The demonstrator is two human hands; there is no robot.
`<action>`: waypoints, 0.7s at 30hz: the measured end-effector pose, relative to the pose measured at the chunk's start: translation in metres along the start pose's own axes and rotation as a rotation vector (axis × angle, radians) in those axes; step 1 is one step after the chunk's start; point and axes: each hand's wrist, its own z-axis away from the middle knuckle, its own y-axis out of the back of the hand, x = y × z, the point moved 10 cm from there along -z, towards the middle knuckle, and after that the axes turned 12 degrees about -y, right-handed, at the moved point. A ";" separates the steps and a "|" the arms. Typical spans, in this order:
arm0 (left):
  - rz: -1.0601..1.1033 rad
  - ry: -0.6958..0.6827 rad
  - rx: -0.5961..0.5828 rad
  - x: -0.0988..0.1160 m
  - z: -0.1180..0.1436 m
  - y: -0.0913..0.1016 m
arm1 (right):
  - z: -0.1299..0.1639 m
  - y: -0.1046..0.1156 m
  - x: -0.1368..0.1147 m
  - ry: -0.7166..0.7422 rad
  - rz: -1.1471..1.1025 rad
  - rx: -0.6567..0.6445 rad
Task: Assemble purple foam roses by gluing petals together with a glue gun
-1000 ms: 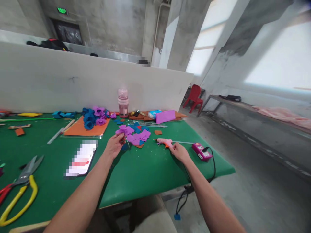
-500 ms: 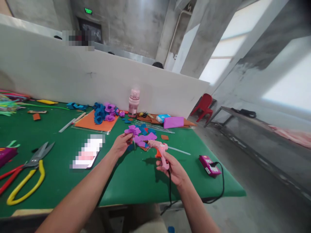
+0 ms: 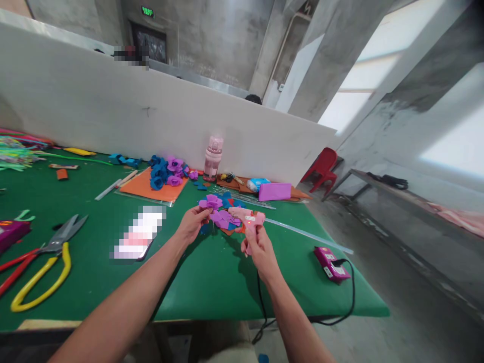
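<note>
From the head camera, the left hand (image 3: 192, 225) pinches a purple felt flower (image 3: 210, 202) by its base, its grip closed on it and lifting it just above the green bench (image 3: 212, 282), likely so the bloom faces the tool. The right hand (image 3: 259, 248) has its grip clamped round the handle of a pink glue gun (image 3: 247, 221). The gun's barrel lies roughly level, long axis running left-right, nozzle pointing left toward the flower, nearly touching it. Loose purple petals (image 3: 225, 219) lie just behind.
</note>
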 end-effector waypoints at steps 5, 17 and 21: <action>-0.025 -0.008 0.002 0.000 -0.001 0.001 | 0.001 -0.006 -0.010 0.091 0.169 0.033; -0.022 -0.015 -0.005 0.002 0.000 0.000 | 0.000 -0.015 -0.014 0.100 0.222 0.042; -0.030 -0.015 -0.002 0.002 0.000 0.000 | 0.001 -0.017 -0.017 0.097 0.232 0.044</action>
